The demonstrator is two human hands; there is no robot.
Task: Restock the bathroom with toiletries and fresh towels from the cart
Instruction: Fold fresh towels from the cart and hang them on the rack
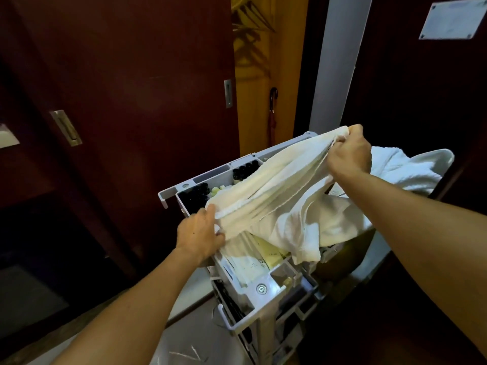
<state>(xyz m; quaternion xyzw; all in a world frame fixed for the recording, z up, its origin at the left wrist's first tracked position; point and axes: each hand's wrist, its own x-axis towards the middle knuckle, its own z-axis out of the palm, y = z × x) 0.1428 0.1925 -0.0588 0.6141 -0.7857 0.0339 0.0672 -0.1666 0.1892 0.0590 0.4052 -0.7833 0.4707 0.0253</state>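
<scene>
A cream-white towel (274, 188) hangs stretched between both my hands above the grey housekeeping cart (261, 288). My left hand (199, 234) grips the towel's lower near corner. My right hand (347, 151) grips its upper far end, bunched in the fist. The towel's middle sags and covers most of the cart's top tray. Small dark toiletry bottles (195, 197) show in the tray's left compartments, and more dark bottles (246, 169) stand further back. Cream paper packets (261, 259) lie under the towel.
A pile of white towels (411, 169) lies at the cart's far right. Dark red sliding doors (126, 101) with metal recessed handles stand to the left. A folded umbrella (272, 119) hangs in the yellow-lit gap behind. A dark door with a white plaque (452, 21) is at right.
</scene>
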